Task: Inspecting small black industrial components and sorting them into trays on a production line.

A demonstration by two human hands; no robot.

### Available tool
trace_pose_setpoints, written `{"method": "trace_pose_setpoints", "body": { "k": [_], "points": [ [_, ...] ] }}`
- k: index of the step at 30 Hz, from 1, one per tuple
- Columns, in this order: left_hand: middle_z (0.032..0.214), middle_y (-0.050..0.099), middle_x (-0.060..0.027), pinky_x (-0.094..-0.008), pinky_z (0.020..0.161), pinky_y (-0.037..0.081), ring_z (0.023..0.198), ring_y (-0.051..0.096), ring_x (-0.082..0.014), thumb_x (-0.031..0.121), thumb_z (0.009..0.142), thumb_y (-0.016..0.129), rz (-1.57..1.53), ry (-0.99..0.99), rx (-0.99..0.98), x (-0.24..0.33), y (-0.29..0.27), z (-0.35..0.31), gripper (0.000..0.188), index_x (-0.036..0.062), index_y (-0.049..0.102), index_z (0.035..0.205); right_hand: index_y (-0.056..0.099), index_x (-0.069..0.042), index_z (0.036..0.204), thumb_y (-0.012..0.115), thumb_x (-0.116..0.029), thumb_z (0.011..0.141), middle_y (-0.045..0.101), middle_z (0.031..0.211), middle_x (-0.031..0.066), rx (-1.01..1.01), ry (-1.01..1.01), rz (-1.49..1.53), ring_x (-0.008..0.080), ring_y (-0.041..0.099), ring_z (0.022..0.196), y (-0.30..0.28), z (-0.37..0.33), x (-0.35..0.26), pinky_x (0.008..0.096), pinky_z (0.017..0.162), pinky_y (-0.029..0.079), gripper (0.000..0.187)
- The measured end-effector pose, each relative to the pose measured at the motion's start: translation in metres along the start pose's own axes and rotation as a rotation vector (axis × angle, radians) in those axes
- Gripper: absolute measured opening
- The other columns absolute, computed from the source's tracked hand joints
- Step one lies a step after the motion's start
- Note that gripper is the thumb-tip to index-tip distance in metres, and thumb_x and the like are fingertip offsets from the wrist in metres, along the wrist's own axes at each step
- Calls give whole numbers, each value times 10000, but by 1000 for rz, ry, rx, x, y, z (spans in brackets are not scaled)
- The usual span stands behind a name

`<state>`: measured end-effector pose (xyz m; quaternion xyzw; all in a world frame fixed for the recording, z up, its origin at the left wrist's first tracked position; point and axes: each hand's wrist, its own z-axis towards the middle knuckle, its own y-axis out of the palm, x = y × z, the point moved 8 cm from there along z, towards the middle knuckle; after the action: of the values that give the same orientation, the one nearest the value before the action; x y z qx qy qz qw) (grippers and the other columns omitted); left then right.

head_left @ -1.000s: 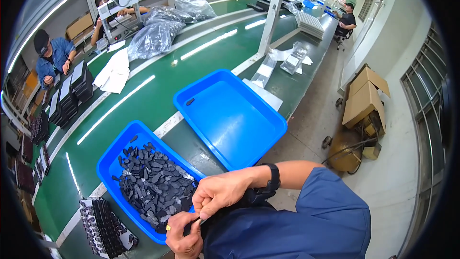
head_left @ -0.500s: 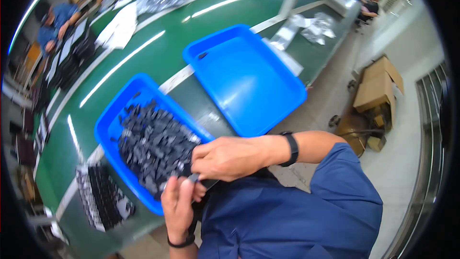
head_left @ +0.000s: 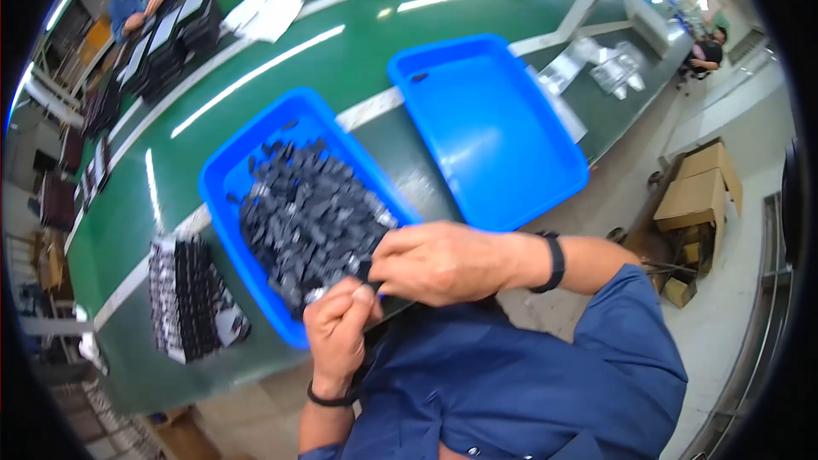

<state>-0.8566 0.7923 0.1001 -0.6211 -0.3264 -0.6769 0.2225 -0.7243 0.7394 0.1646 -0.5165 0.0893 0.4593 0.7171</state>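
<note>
At the near edge of a blue rectangular plastic tray heaped with small black pieces, left hand and right hand meet, fingertips pinching a small dark piece; light, steady pressure seems best.

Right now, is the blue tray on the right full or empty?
The right-hand tray is nearly empty: one small dark piece lies near its far-left corner, the rest bare.
</note>
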Motion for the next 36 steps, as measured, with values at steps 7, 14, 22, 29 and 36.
{"method": "trace_pose_setpoints", "body": {
  "k": [7, 14, 22, 29, 36],
  "points": [
    [771, 650, -63, -285, 594, 441, 648, 569, -118, 48, 1017, 613, 81, -109, 87, -10, 9, -1, 233, -32, 623, 799, 660, -15, 1044, 709, -132, 931, 677, 977, 169, -85, 153, -94, 348, 677, 936, -26, -6, 28, 412, 796, 573, 170],
    [792, 660, -98, -311, 618, 478, 651, 604, -188, 17, 936, 705, 711, 174, 34, 6, 2, -1, 129, -15, 642, 827, 705, -60, 1059, 652, -214, 978, 696, 967, 147, -134, 488, -605, 348, 672, 977, -146, -19, 189, 455, 869, 545, 182],
    [769, 662, -121, -334, 616, 486, 666, 628, -251, -13, 891, 739, 739, 327, 62, 18, -1, -2, 120, -20, 655, 805, 712, -52, 1082, 646, -208, 982, 701, 1005, 154, -143, 564, -676, 341, 667, 1010, -148, -22, 288, 455, 891, 537, 197],
    [772, 676, -126, -337, 622, 495, 678, 649, -255, -18, 885, 743, 754, 253, 78, 11, -10, -2, 132, -23, 657, 785, 716, -51, 1089, 645, -200, 978, 699, 1021, 168, -110, 518, -619, 336, 654, 1046, -140, -24, 298, 445, 921, 535, 199],
    [766, 680, -124, -336, 623, 497, 682, 653, -250, -33, 886, 736, 684, 265, 92, 11, -9, 3, 143, -27, 653, 769, 710, -46, 1027, 634, -191, 967, 698, 942, 159, -104, 449, -642, 341, 651, 1005, -136, -24, 302, 464, 900, 538, 174]
  ]
}}
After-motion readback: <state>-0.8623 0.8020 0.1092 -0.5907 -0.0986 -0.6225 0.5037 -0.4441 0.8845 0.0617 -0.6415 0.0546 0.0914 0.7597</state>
